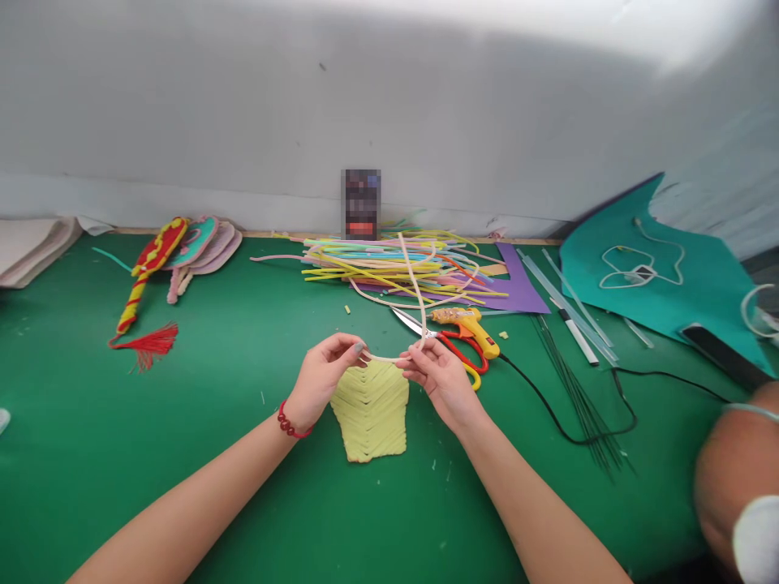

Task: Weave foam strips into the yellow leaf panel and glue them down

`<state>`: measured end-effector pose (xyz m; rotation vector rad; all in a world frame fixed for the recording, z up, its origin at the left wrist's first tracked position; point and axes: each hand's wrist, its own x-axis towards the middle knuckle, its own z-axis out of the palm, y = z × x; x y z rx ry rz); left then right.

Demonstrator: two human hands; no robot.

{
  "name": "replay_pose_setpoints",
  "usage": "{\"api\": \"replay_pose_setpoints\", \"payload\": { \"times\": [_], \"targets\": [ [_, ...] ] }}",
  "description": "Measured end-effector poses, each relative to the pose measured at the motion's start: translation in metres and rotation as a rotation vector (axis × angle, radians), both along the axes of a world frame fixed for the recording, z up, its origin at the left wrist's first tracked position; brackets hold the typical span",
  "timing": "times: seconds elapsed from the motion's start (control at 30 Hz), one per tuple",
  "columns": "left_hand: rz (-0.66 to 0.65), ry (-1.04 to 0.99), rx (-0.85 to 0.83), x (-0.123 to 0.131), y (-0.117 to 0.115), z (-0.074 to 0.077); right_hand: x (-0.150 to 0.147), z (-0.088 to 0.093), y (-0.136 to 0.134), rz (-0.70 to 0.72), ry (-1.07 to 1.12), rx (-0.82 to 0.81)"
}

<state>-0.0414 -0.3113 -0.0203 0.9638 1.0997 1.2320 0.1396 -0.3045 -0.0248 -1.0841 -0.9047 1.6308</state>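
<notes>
**A thin pinch on a springy pipe cleaner, with sharp and hot tools close by**

Head view: both hands are pinched on one pale pipe cleaner (419, 302). The left hand (325, 369) nips one end between thumb and fingertips. The right hand (435, 373) grips it further along. It sags in a short bow between them, just above the top edge of a yellow woven pad (371, 414) lying flat on the green desk (182, 422), and its long tail arcs up towards the heap of coloured pipe cleaners (395, 264).

The likeliest slip, I judge, is the springy wire core flicking out of so light a pinch. The loose tail could also snag in the heap and drag strands forward. The scissors (419, 326) lie open-bladed just beside the right hand, with the yellow glue gun (466, 324) touching them and its black cord (548, 405) looping across the desk. A careless reach could meet the blades or the nozzle.

The pad is soft and ribbed in a chevron pattern, shield-shaped with a narrowing foot. The pipe cleaner looks fuzzy and bendable. The desk cover is matt, like felt.
</notes>
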Motion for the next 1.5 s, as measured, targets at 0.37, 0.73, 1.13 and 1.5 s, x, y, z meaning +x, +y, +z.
{"api": "replay_pose_setpoints", "payload": {
  "times": [0.37,0.73,1.13,1.5],
  "targets": [
    [-0.114,0.132,0.072,0.003,-0.005,0.005,0.005,0.003,-0.011,0.013,-1.017,1.065],
    [-0.317,0.557,0.456,-0.016,0.006,0.003,0.007,0.005,-0.009,0.229,-1.080,1.139],
    [-0.667,1.095,0.892,-0.022,0.000,0.020,0.013,0.009,-0.007,0.423,-1.109,1.216],
    [-0.716,1.346,0.999,-0.021,-0.001,0.021,0.012,0.006,-0.006,0.384,-1.101,1.193]
  ]
}}
